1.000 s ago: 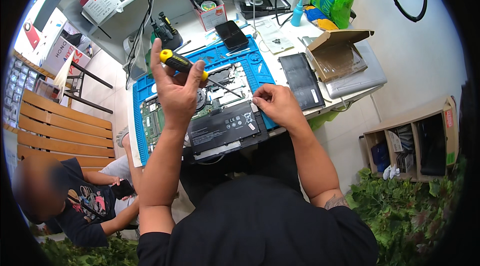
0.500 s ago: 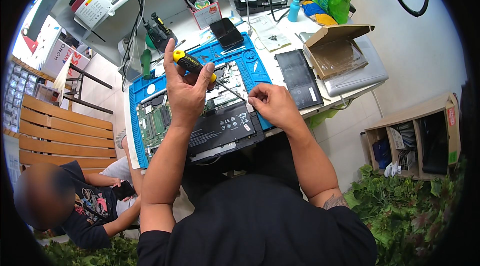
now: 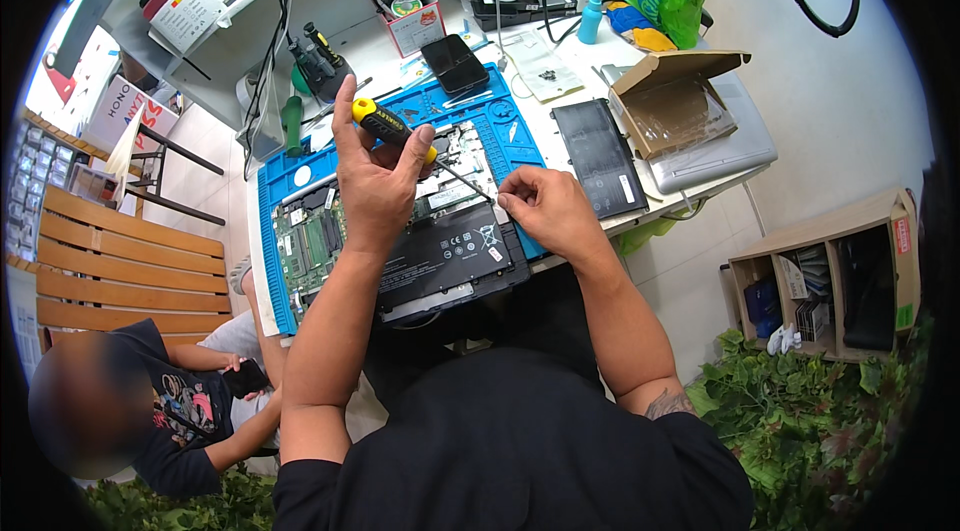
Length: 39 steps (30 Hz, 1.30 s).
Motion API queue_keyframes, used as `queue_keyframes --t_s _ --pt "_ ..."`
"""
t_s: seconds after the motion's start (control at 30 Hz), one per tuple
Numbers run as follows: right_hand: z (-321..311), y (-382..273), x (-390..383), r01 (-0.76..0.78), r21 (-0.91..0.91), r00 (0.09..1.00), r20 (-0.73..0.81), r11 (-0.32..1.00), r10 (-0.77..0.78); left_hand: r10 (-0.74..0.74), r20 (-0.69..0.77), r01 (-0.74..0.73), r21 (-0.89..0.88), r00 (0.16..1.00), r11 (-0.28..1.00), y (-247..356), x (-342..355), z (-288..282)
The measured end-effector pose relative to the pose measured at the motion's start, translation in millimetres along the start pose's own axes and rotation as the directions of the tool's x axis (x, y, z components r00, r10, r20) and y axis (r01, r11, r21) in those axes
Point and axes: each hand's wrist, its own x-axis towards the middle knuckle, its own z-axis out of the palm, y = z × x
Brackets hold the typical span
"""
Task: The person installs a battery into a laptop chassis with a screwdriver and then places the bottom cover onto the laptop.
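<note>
My left hand is closed around a screwdriver with a yellow and black handle, its index finger pointing up along it. The shaft slants down to the right, its tip close to the fingertips of my right hand. Those fingers are pinched together at the right edge of an opened laptop; whatever they hold is too small to make out. Inside the laptop, a black battery fills the near side and a green circuit board shows at the left. A blue repair mat lies underneath.
A black phone rests at the mat's far edge. To the right are a loose battery, an open cardboard box on a silver laptop, and a blue bottle. A seated person holds a phone at lower left.
The screwdriver's handle has turned slightly in my left hand, and that hand has shifted a little to the right. My right hand stays nearly still.
</note>
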Motion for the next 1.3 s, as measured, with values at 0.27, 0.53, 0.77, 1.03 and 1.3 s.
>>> queue_keyframes --t_s 0.27,0.53,0.77,1.03,1.3 --pt "-0.5 1.5 -0.5 0.017 -0.011 1.000 0.010 1.000 -0.017 0.160 0.012 -0.161 0.030 0.987 0.987 -0.3 -5.5 1.0" --pt "-0.2 3.1 -0.6 0.037 -0.011 0.999 0.008 0.999 -0.037 0.274 0.074 -0.281 0.100 0.959 0.955 -3.2 -9.2 2.4" --pt "-2.2 0.2 -0.9 0.017 -0.018 0.999 0.036 1.000 -0.017 0.274 0.086 -0.283 0.124 0.958 0.951 2.3 -12.1 2.3" --pt "-0.3 -1.2 2.4 0.000 -0.019 1.000 0.011 1.000 0.001 0.363 0.108 -0.377 0.184 0.926 0.908 0.4 -12.3 2.4" --pt "-2.1 -10.6 -3.2 0.022 -0.019 0.999 0.039 1.000 -0.021 0.558 0.282 -0.618 0.218 0.781 0.755 22.4 0.6 9.0"
